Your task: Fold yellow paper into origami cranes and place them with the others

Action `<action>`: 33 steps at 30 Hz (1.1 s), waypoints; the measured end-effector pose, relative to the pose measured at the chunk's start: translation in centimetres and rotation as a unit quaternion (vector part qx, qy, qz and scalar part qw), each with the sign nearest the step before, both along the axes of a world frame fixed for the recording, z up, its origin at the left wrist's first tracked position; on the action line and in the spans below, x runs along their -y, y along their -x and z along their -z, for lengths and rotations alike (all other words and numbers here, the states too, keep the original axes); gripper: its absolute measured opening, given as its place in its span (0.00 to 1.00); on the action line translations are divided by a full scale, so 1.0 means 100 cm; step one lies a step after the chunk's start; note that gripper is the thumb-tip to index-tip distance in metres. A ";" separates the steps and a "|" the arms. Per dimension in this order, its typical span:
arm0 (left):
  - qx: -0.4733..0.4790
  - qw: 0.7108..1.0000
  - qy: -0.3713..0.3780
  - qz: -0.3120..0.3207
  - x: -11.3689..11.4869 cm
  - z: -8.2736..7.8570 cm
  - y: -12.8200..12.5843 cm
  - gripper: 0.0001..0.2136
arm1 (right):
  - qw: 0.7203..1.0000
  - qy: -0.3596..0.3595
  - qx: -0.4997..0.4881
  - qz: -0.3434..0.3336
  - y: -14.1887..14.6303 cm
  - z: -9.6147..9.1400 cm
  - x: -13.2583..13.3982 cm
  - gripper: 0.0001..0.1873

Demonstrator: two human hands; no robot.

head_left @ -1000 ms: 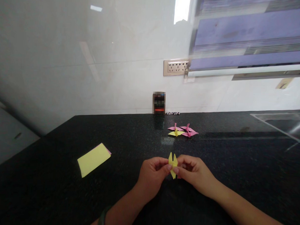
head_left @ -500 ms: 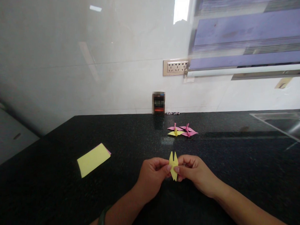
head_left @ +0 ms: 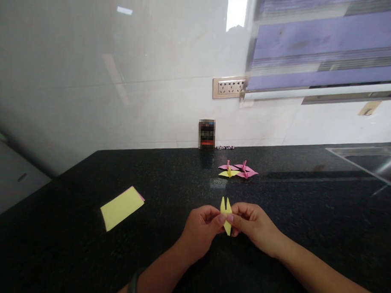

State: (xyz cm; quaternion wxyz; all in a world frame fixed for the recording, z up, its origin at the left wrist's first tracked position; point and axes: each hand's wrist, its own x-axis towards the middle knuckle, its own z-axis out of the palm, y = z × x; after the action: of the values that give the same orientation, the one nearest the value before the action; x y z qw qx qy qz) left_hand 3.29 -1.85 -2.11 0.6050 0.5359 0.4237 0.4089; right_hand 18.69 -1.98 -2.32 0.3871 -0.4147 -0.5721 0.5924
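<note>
A folded yellow origami paper (head_left: 226, 205) stands upright between my two hands, two narrow points at its top with a slit between them. My left hand (head_left: 203, 228) pinches its left side between thumb and fingers. My right hand (head_left: 255, 225) pinches the right side, its thumb on the front face close to the left thumb. The fingers behind the paper are partly hidden. Beyond my hands, a yellow paper crane (head_left: 229, 173) sits on the dark countertop (head_left: 169, 175) beside several pink paper cranes (head_left: 246, 174).
A stack of yellow paper (head_left: 122, 209), with a pink edge showing beneath, lies to the left. A pixelated dark box (head_left: 206, 135) leans at the wall near a small beaded strip (head_left: 225, 147). At the right is a metal sink (head_left: 374, 163); a socket panel (head_left: 228, 88) is on the wall.
Both thumbs have shifted slightly inward and closer together over the front of the folded paper. The cranes and the paper stack have stayed put.
</note>
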 end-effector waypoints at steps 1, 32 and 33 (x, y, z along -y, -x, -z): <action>-0.006 1.000 -0.003 -0.002 0.000 0.000 0.000 0.08 | 1.000 -0.001 0.005 -0.003 0.000 0.000 0.000 0.15; 0.110 0.992 0.060 -0.003 -0.003 0.003 0.000 0.08 | 0.983 -0.176 0.054 0.001 -0.001 0.003 0.004 0.06; 0.113 0.992 0.054 -0.004 -0.003 0.002 0.000 0.09 | 0.983 -0.176 0.059 0.003 -0.001 0.003 0.004 0.06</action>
State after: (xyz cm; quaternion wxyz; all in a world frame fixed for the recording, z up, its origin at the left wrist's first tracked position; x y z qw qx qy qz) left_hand 3.33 -1.60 -2.30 0.6755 0.4507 0.3762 0.4462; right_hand 18.76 -2.35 -2.61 0.4215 -0.3759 -0.6880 0.4557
